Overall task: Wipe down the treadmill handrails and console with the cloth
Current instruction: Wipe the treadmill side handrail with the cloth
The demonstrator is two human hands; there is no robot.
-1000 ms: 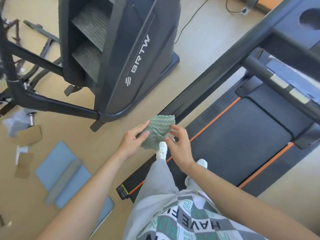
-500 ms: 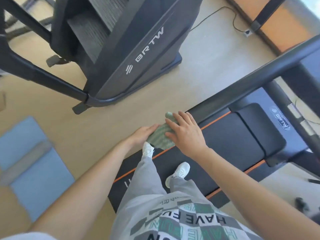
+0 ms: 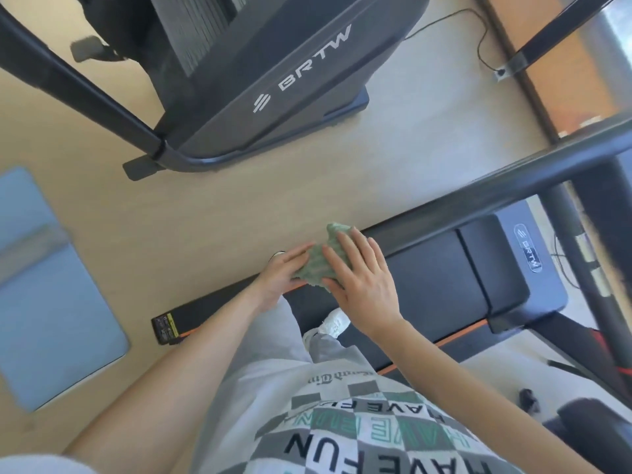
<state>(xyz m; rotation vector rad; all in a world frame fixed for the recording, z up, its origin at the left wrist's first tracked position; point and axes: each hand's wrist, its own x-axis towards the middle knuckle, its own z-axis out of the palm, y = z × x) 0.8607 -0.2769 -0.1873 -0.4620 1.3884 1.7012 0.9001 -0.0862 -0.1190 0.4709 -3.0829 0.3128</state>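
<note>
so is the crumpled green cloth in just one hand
No, the left hand and right hand both rest on the cloth, fingers straight.

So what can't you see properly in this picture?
Head view:
- Cloth: mostly covered by the right hand and left hand.
- Console: beyond the right edge.
- Left shoe: nearly all behind the left hand.
- Blue mat: blurred, cut by the left edge.

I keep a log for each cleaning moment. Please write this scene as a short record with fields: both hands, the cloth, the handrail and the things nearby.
left hand: fingers straight, touching the cloth
right hand: laid flat on top of the cloth
cloth: green, crumpled, between the two hands
handrail: dark bar, near end beside the cloth; contact cannot be told
nearby: stair machine, blue mat on the floor
</note>
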